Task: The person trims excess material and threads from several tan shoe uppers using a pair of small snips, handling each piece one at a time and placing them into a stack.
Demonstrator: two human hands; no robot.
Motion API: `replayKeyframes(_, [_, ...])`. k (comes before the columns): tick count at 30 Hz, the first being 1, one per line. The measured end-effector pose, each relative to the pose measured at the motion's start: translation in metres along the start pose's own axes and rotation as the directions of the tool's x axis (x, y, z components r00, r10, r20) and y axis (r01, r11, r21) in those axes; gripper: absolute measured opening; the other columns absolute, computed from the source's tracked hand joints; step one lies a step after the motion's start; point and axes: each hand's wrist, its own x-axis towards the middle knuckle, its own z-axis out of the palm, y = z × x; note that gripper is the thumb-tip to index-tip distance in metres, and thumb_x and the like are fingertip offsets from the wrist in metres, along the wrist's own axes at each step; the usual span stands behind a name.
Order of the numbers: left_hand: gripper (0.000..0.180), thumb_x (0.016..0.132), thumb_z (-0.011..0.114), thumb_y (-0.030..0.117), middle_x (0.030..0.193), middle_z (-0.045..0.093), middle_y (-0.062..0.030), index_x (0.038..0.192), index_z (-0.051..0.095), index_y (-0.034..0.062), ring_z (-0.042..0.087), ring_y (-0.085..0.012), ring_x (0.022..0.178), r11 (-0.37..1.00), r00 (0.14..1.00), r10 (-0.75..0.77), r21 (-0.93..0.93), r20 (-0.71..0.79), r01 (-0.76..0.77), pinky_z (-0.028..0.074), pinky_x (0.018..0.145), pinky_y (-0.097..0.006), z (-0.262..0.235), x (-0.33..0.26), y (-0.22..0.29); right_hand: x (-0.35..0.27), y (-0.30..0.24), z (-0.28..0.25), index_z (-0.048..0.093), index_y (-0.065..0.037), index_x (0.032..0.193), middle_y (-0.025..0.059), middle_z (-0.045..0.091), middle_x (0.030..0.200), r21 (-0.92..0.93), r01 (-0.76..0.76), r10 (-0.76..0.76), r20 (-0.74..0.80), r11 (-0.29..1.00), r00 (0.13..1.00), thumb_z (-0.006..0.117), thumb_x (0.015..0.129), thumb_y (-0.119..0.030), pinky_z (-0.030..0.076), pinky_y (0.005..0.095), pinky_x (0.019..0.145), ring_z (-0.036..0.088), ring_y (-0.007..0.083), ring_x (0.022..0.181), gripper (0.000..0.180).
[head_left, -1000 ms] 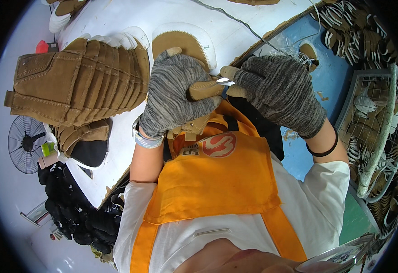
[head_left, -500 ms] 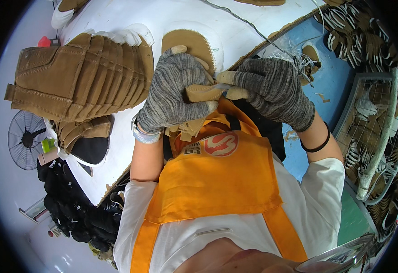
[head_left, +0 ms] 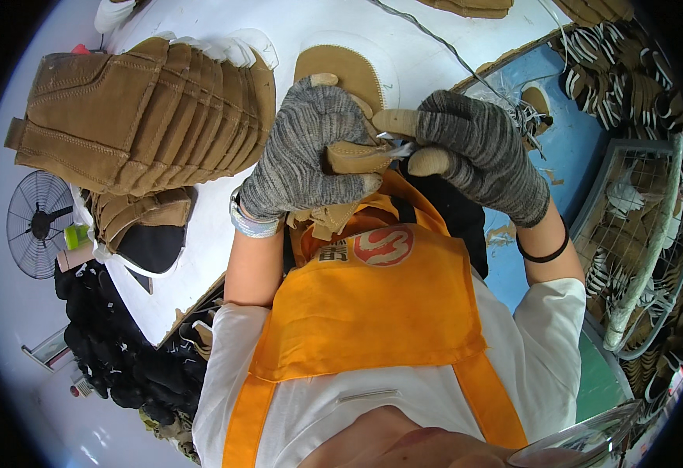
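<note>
My left hand (head_left: 310, 148), in a grey knit glove with tan fingertips, is closed around a brown suede shoe upper (head_left: 354, 159). The upper's rounded toe (head_left: 341, 69), with white stitching and a pale border, shows beyond the fingers over the white table. A small whitish strip (head_left: 398, 148) sticks out at the upper's right edge. Close to this strip is my right hand (head_left: 478, 152), gloved alike, with index finger and thumb apart. Whether a fingertip touches the strip is hard to see. Loose brown flaps (head_left: 326, 218) hang below my left hand.
A stack of brown uppers (head_left: 146, 117) lies on the white table (head_left: 209, 210) at left, another brown upper (head_left: 150, 234) below it. A cable (head_left: 443, 47) crosses the table's far side. At right stands a wire basket (head_left: 630, 218) with brown pieces. A fan (head_left: 41, 225) is far left.
My right index finger and thumb have parted from their pinch at the upper's edge, and the whitish strip now shows between them. My left hand keeps its hold.
</note>
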Motion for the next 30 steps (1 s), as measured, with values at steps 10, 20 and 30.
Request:
replayKeyframes(10, [0.047, 0.061, 0.08, 0.039, 0.09, 0.06, -0.008, 0.092, 0.065, 0.0074, 0.056, -0.0283, 0.091, 0.999, 0.998, 0.014, 0.046, 0.054, -0.017, 0.036, 0.096, -0.041, -0.002, 0.003, -0.001, 0.008, -0.005, 0.007, 0.066, -0.019, 0.111, 0.0034, 0.06, 0.079, -0.361, 0.143, -0.134, 0.05, 0.921, 0.99, 0.069, 0.073, -0.031, 0.048, 0.0286, 0.05, 0.061, 0.0194, 0.062, 0.04])
replayKeyframes(20, [0.048, 0.061, 0.081, 0.038, 0.092, 0.06, -0.008, 0.095, 0.065, 0.0073, 0.055, -0.0279, 0.091, 0.998, 0.997, -0.004, 0.061, 0.078, -0.001, 0.037, 0.094, -0.041, 0.0, 0.0, -0.004, 0.006, -0.008, 0.009, 0.065, -0.017, 0.111, 0.003, 0.06, 0.076, -0.4, 0.163, -0.169, 0.021, 0.902, 0.985, 0.069, 0.073, -0.029, 0.048, 0.0295, 0.051, 0.06, 0.0195, 0.062, 0.041])
replayKeyframes(30, [0.044, 0.063, 0.08, 0.034, 0.094, 0.059, -0.0086, 0.095, 0.064, 0.0081, 0.055, -0.0287, 0.092, 1.0, 0.997, -0.019, 0.012, 0.08, 0.018, 0.038, 0.093, -0.04, -0.004, 0.004, -0.002, -0.004, -0.002, 0.016, 0.055, -0.022, 0.126, -0.0004, 0.058, 0.08, -0.568, 0.199, -0.232, 0.016, 0.799, 0.973, 0.064, 0.076, -0.024, 0.045, 0.0296, 0.056, 0.056, 0.0169, 0.063, 0.05])
